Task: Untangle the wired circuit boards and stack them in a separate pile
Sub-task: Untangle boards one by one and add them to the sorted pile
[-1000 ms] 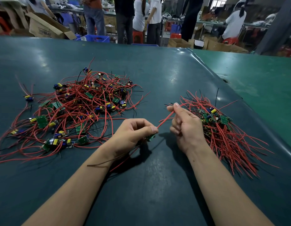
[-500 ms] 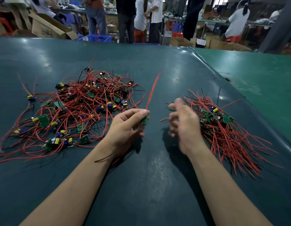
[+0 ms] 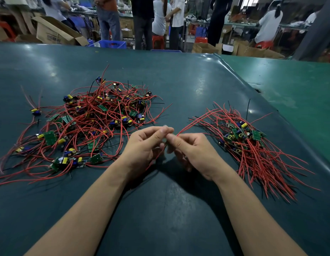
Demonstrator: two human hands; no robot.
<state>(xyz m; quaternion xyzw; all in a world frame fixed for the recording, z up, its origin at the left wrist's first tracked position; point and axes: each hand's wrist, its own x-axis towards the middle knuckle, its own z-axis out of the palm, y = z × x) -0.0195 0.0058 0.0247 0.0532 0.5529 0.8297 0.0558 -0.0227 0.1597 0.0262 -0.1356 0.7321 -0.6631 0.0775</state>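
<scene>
A tangled heap of small green circuit boards with red wires [image 3: 90, 124] sprawls over the left of the dark green table. A tidier pile of boards [image 3: 243, 137] lies at the right, its red wires fanned toward me. Between the two, my left hand [image 3: 147, 145] and my right hand [image 3: 193, 152] meet above the table. Both pinch one small board [image 3: 167, 143], which their fingertips mostly hide. Its red wire [image 3: 193, 121] arcs up and right over the sorted pile; another red strand hangs below my left hand.
The dark mat [image 3: 179, 85] ends at a raised fold on the right, beside a lighter green surface [image 3: 289, 85]. Behind the table's far edge stand several people, cardboard boxes [image 3: 55, 32], a blue crate [image 3: 112, 44] and red stools.
My right hand let go of the wire and then came back to meet the left hand. The board's red wire swung from upright to lying rightward over the sorted pile.
</scene>
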